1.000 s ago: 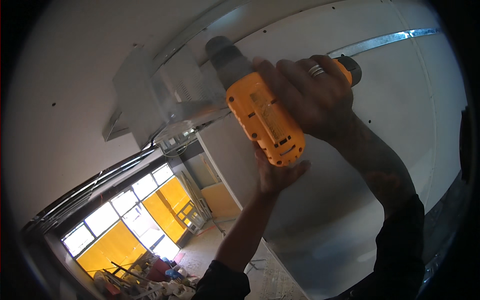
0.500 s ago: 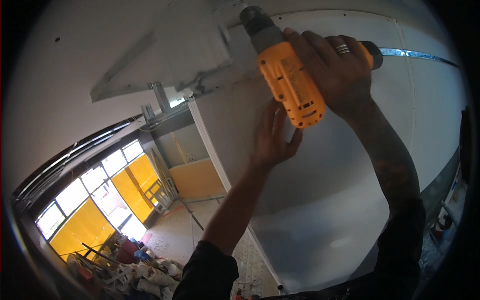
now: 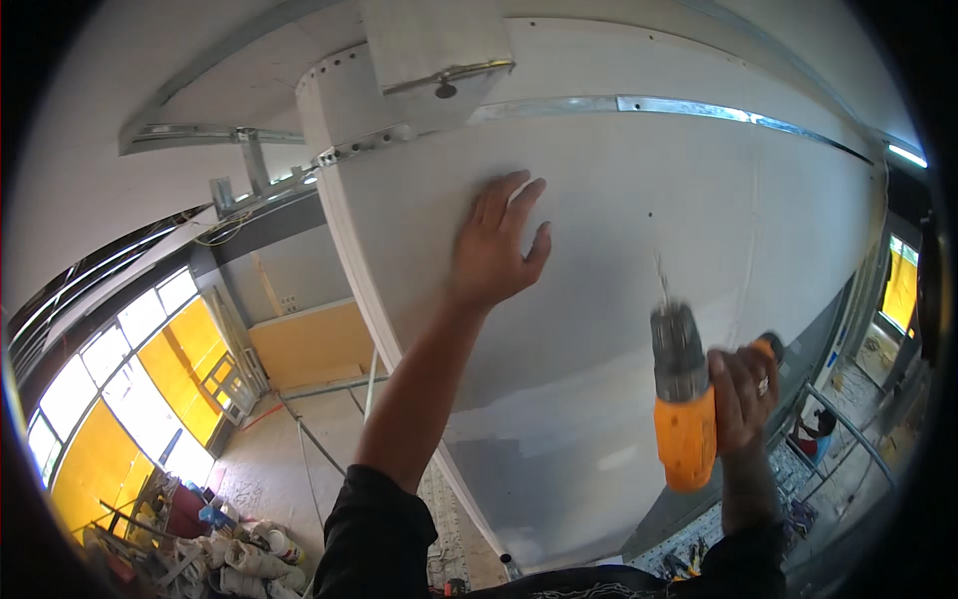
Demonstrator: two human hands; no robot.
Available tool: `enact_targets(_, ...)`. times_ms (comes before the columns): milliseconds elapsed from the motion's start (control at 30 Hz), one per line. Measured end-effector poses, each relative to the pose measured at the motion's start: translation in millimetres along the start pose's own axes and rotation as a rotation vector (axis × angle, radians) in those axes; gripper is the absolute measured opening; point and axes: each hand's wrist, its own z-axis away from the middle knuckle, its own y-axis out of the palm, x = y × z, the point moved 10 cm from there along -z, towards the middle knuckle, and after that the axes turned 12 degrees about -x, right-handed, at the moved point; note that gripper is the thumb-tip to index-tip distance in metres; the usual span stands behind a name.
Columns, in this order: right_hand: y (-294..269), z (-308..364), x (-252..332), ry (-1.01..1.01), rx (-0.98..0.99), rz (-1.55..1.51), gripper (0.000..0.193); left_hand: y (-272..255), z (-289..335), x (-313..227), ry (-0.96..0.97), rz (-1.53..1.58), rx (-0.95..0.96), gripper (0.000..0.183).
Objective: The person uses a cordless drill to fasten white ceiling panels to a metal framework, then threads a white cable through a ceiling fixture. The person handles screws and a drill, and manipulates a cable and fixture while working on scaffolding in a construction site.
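My right hand (image 3: 740,399) grips an orange and black power drill (image 3: 686,439) by its handle, low on the right. A thin bit (image 3: 663,280) points up from the drill's chuck, apart from the panel as far as I can see. My left hand (image 3: 496,240) rests against the pale wall panel (image 3: 599,290), fingers apart and holding nothing. Above the panel's face runs a shiny metal strip (image 3: 689,107). A white box-like piece (image 3: 439,40) with a dark round knob on its lower edge hangs over my left hand.
A perforated corner edge (image 3: 339,220) borders the panel on the left. Down on the floor at left lies a heap of bags and tools (image 3: 235,554). Metal scaffold bars (image 3: 317,454) stand beyond my left arm. At far right, a person (image 3: 813,431) is below near another metal frame.
My right hand has brought the drill down and to the right, away from the ceiling edge. The left hand has moved up and left onto the panel. The view has shifted.
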Motion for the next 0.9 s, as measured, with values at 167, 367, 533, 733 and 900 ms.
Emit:
enact_targets(167,-54,86,29,0.166,0.239,-0.075,0.035,10,-2,-4,0.056,0.027,0.012,0.046)
enact_targets(367,-50,195,69,0.693,0.683,-0.207,0.051,-10,17,37,0.178,-0.128,0.181,0.043)
enact_targets(533,-56,253,85,0.887,1.162,-0.239,0.057,-8,53,49,0.091,0.011,0.131,0.044)
enact_targets(733,-96,348,123,1.214,1.754,-0.170,0.036,23,175,-22,0.025,-0.058,0.267,0.062)
enact_targets(900,-153,460,186,1.490,2.007,-0.198,0.027,18,204,-3,0.026,0.105,0.097,0.064)
